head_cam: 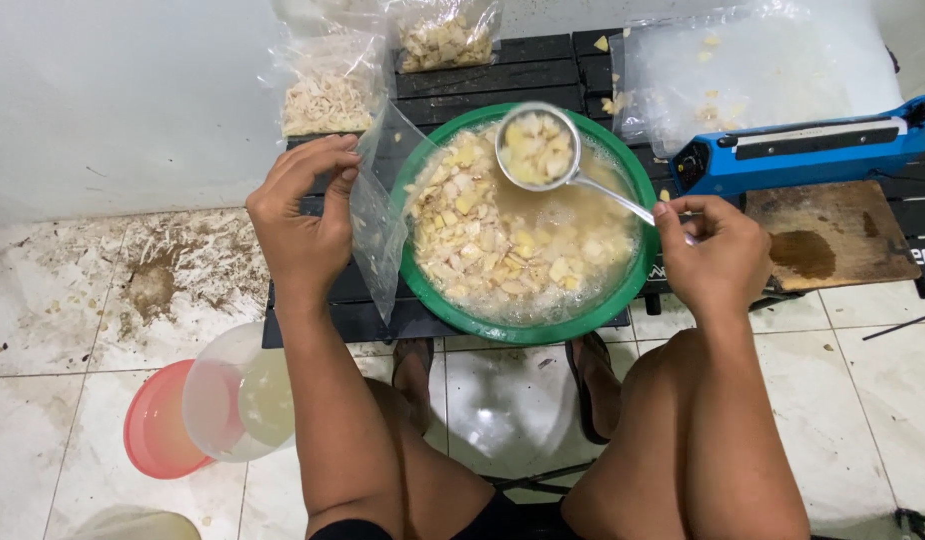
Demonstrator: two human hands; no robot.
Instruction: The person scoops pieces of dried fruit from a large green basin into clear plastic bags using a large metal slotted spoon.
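Observation:
My left hand (pixel 305 215) pinches the top edge of an open clear plastic bag (pixel 378 215) that hangs beside the left rim of a green basin (pixel 638 275). The basin holds pale yellow chopped pieces in cloudy liquid. My right hand (pixel 713 250) grips the handle of a metal ladle (pixel 539 147). The ladle's bowl is full of the yellow pieces and hovers over the far side of the basin.
Two filled clear bags (pixel 328 95) (pixel 445 38) lie behind the basin on a low black slatted table (pixel 543 65). A blue heat sealer (pixel 803 150), a wooden board (pixel 833 235) and plastic sheeting (pixel 753 70) are at right. A clear jug (pixel 238 395) and red lid (pixel 155 430) stand on the tiled floor.

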